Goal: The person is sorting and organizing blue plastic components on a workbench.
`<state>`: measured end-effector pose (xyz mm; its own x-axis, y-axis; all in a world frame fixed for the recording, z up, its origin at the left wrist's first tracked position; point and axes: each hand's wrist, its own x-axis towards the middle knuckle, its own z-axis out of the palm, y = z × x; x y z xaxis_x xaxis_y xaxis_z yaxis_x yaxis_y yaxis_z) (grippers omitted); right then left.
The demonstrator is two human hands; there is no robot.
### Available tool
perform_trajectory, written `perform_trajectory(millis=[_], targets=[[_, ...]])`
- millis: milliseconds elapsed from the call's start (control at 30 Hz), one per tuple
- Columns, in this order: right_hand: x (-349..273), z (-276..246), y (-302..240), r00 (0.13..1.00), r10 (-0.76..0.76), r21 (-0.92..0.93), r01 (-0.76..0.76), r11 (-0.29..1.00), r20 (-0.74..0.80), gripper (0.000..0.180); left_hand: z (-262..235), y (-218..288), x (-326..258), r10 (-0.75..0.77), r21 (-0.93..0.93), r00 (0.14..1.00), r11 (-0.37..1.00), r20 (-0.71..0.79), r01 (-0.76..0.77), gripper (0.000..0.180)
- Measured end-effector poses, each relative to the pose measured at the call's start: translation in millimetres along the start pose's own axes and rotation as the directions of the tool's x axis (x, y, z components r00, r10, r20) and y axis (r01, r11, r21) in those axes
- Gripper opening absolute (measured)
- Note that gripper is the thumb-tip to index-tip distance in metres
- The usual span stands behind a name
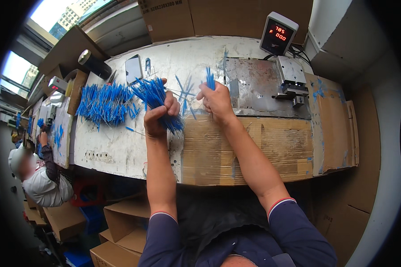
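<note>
My left hand (159, 120) is closed around a thick bunch of thin blue sticks (149, 92), some with fine pale wire-like ends. The bunch sticks out above and below the fist. To its right, my right hand (216, 100) grips a smaller bundle of blue sticks (210, 76), whose tips point up and away. Loose blue sticks (186, 91) lie crossed on the table between the two hands. Left of my left hand spreads a big pile of the same sticks (104, 104). What exactly the sticks are, I cannot tell.
At the right, a metal fixture (292, 75) stands on a steel plate (258, 82), with a red-digit display box (278, 35) behind it. Cardboard (263, 147) covers the near table edge. A phone (133, 69) and dark bottle (95, 64) lie far left; another person (44, 180) works beyond.
</note>
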<state>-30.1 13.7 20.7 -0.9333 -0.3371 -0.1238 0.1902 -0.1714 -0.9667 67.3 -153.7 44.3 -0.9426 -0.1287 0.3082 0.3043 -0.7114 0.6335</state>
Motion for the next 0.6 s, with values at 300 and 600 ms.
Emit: perform_trajectory(millis=[300,600], targets=[[-8.8,-7.2,-23.2,0.982,0.05,0.088,-0.067,0.994,0.181,0.017,-1.0,-3.2,-1.0,-0.034,0.033,0.999,0.999,-0.01,0.034,0.078],[-10.2,-8.6,-27.3,0.964,0.042,0.078,-0.065,0.995,0.264,0.016,3.8,-15.5,-1.1,-0.244,0.135,0.969,0.96,-0.033,0.246,0.085]])
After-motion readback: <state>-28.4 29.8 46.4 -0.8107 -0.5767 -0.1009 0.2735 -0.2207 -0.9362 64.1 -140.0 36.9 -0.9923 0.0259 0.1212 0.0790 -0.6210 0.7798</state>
